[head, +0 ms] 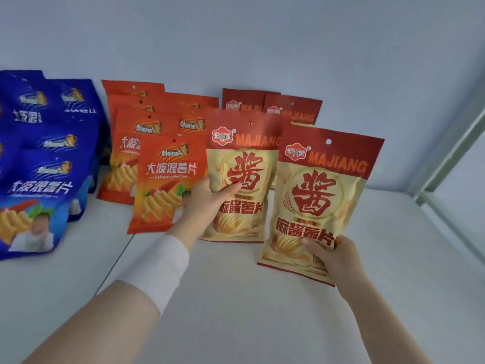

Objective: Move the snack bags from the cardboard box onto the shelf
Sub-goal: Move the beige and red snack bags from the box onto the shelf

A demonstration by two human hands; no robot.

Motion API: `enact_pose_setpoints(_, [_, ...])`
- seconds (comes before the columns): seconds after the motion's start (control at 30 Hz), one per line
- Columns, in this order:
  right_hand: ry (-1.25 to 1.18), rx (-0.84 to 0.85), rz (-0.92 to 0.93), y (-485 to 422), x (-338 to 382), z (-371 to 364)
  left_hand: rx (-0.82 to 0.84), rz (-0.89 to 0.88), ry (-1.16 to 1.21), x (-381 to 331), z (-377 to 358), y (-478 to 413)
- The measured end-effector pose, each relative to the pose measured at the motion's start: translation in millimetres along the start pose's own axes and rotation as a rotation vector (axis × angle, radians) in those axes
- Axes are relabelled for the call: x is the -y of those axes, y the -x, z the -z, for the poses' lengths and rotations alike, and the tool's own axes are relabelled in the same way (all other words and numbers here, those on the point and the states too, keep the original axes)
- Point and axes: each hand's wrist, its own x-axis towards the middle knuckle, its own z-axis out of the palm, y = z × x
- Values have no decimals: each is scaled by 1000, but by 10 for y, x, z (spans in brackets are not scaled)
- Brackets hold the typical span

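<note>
Glossy film covers every snack bag we can see, flat pouches with square corners and a punched hole near the top edge. We count four with a dark red top band and a cream front: two stand at the back against the wall, the left back bag [242, 102] and the right back bag [296, 111], and two are in our hands. Our left hand [207, 203] grips the middle bag [244, 164] by its left edge, thumb curled over the front and the other fingers hidden behind it; the bag stands upright with its bottom edge on the shelf [236, 298]. Our right hand [333, 256] pinches the lower right corner of the front bag [320, 195], thumb on the front, fingers wrapped behind, and the bag leans slightly to the right; we cannot tell whether its bottom edge touches the shelf.

To the left we count about five orange bags [168, 179], overlapping in rows, the nearest just beside our left hand. Farther left stands a cluster of blue bags [44, 164]; at least five show, some cut off by the frame edge, so we cannot give a sure number.

A white sleeve cuff [160, 269] wraps our left forearm. The shelf is smooth and white, with a thin seam running across it, and the pale wall [262, 43] behind it is plain and matt.
</note>
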Motion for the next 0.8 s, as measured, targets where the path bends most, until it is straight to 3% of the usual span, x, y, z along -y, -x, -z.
enact_pose_setpoints(0.23, [-59,101,31,-1207,115,-221,17,24,106,26,-319,-906])
enact_pose_setpoints(0.47, [-45,163,52,-1863,95,-439,-13,110,102,163,-396,-1481])
enact_pose_setpoints(0.63, [29,21,137,-1938,53,-538,-162,73,-15,243,-455,-1618])
enact_pose_setpoints(0.8, [152,-231,206,-1844,44,-641,-329,23,-239,270,-596,-1595])
